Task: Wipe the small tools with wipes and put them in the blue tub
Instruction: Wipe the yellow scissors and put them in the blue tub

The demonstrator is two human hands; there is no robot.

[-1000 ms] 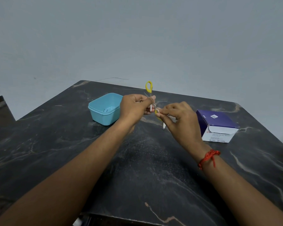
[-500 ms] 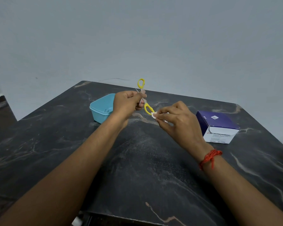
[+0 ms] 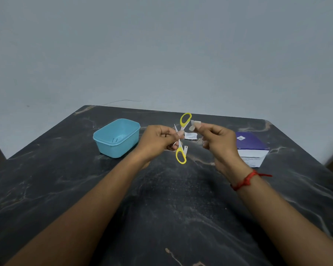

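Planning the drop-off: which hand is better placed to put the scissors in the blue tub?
Left, probably. The left hand grips the scissors, and the blue tub sits just to its left; the right hand pinches the wipe, farther from the tub.

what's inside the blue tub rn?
Blue tub: one small thin item lies on its floor, too small to identify. The near wall hides the front of the floor.

Left hand (image 3: 159,140) grips small scissors (image 3: 181,139) at the pivot, 2 yellow loops spread apart. Right hand (image 3: 217,139) pinches a white wipe (image 3: 194,125) just beside the upper loop. Blue tub (image 3: 117,137) left on dark marble table (image 3: 161,208); purple box (image 3: 251,148) right; torn wrapper (image 3: 190,135) between the hands.
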